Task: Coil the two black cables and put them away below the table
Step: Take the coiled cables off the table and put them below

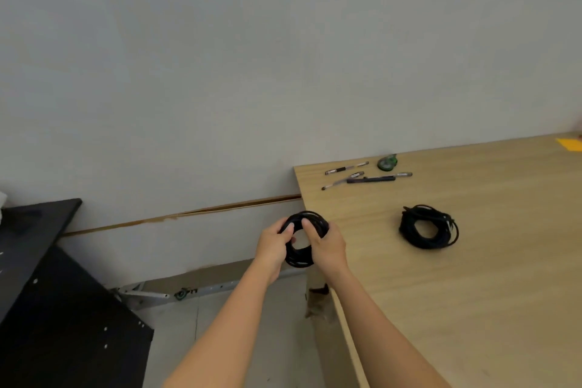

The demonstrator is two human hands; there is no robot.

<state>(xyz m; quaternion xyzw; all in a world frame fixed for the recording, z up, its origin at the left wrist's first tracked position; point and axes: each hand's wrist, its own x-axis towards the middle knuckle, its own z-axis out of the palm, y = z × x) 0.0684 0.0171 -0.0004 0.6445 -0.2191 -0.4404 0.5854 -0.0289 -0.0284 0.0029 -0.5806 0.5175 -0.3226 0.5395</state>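
- Gripped at frame centre, just off the left edge of the table (472,293): held coil (310,218), ring face turned toward the camera, its opening showing between the two hands.
- Curled round the ring's left side, left hand (273,246); curled round its right side, right hand (327,246); both clasping the cable.
- Lying flat on the tabletop right of centre: second coil (407,228), well apart from both hands, nearer the right one.
- Down and to the right of the held coil, under the tabletop: the storage space, mostly hidden; likely a lowering, rightward carry next.
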